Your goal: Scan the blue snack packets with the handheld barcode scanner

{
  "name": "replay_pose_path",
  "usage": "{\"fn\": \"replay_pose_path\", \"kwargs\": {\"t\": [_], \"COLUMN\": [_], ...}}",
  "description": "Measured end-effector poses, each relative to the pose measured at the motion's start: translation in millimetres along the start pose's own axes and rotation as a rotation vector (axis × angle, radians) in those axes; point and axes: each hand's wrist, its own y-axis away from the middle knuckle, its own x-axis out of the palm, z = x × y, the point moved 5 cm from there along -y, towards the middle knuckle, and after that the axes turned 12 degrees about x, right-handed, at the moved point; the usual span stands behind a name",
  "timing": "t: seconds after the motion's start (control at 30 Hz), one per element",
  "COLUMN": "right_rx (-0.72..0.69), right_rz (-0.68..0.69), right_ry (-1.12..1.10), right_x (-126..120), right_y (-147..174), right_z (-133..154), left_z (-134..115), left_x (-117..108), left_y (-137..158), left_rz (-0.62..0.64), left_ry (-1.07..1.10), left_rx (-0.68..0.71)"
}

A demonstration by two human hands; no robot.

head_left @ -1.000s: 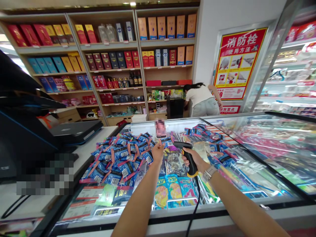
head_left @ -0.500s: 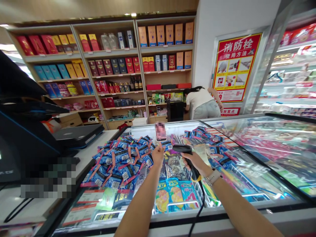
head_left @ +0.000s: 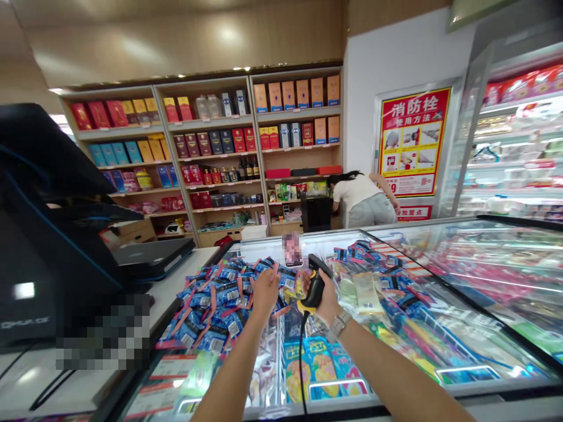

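Observation:
My right hand (head_left: 328, 299) is wrapped round the grip of a black and yellow barcode scanner (head_left: 315, 290), whose head points up and away from me. Its cable hangs toward the freezer's front. Left of it, my left hand (head_left: 265, 288) is closed at the right side of a heap of small blue packets (head_left: 224, 293) with pink edges. A pink packet end shows at its fingertips; most of that packet is hidden. Just beyond both hands, a phone (head_left: 292, 250) with a blurred screen leans upright.
Beneath the hands lies a glass-topped chest freezer (head_left: 325, 404) with bagged goods inside. More blue packets (head_left: 396, 284) lie on its right part. A black checkout terminal (head_left: 53, 234) stands at left. Beyond, a person (head_left: 365, 199) bends beside shelves of boxes (head_left: 211, 143).
My left hand has shifted left toward the packet heap. The scanner has turned from lying nearly level to pointing upward, its cable now further left. The camera view has tilted up.

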Motion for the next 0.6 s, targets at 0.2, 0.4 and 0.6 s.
{"fn": "replay_pose_path", "kwargs": {"t": [0.2, 0.4, 0.6], "right_rx": [0.110, 0.007, 0.014], "right_rz": [-0.030, -0.039, 0.025], "right_ry": [0.061, 0.031, 0.145], "right_x": [27.6, 33.3, 41.2], "right_y": [-10.4, -17.8, -42.5], "right_z": [-79.8, -109.8, -120.1], "left_z": [0.7, 17.9, 37.9], "left_x": [-69.4, -73.2, -75.0], "left_y": [41.5, 66.8, 49.3], "left_rz": [0.183, 0.300, 0.319], "left_ry": [-0.537, -0.616, -0.612], "left_rx": [0.185, 0.144, 0.191]}}
